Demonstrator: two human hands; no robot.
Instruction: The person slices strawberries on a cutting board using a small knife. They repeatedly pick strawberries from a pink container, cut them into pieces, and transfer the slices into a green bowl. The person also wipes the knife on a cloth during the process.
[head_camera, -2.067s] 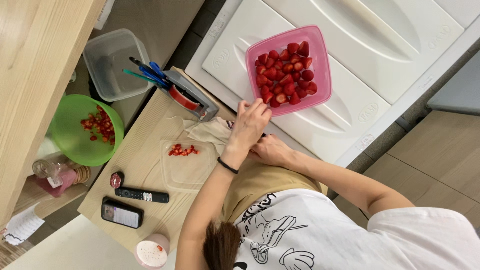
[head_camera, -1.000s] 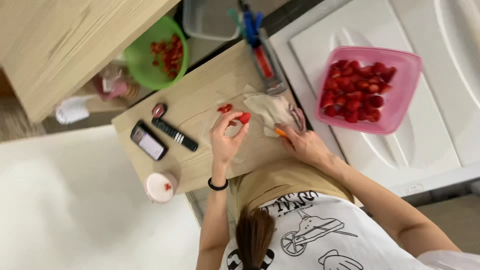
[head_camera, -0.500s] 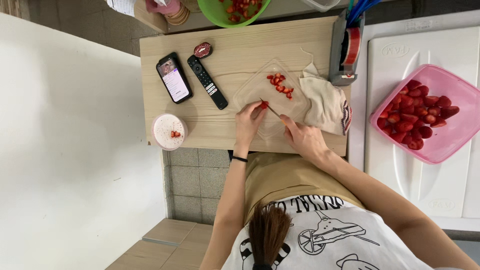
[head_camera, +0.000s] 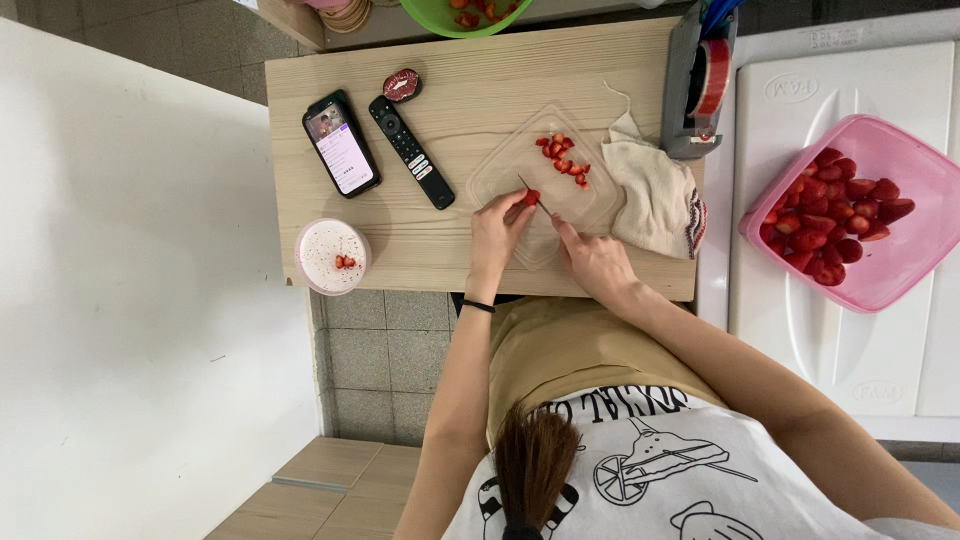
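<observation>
Left hand (head_camera: 497, 225): its grip is pinching shut on a strawberry (head_camera: 531, 197), pressing it onto the clear tray (head_camera: 520, 160).
Right hand (head_camera: 593, 260): its grip is closing around a small knife (head_camera: 533, 196), the blade meeting the strawberry.
Cut pieces (head_camera: 562, 158): lying on the tray, just beyond the strawberry.
Cloth (head_camera: 655, 200): touching the tray's right edge on the wooden worktop (head_camera: 470, 80).
Remote (head_camera: 411, 151), phone (head_camera: 340, 143): left of the tray.

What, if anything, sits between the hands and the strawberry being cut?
Nothing visible. The left hand already pinches the strawberry on the clear plastic lid, and the knife in the right hand meets it. The cut pieces and cloth lie off to the side.
</observation>
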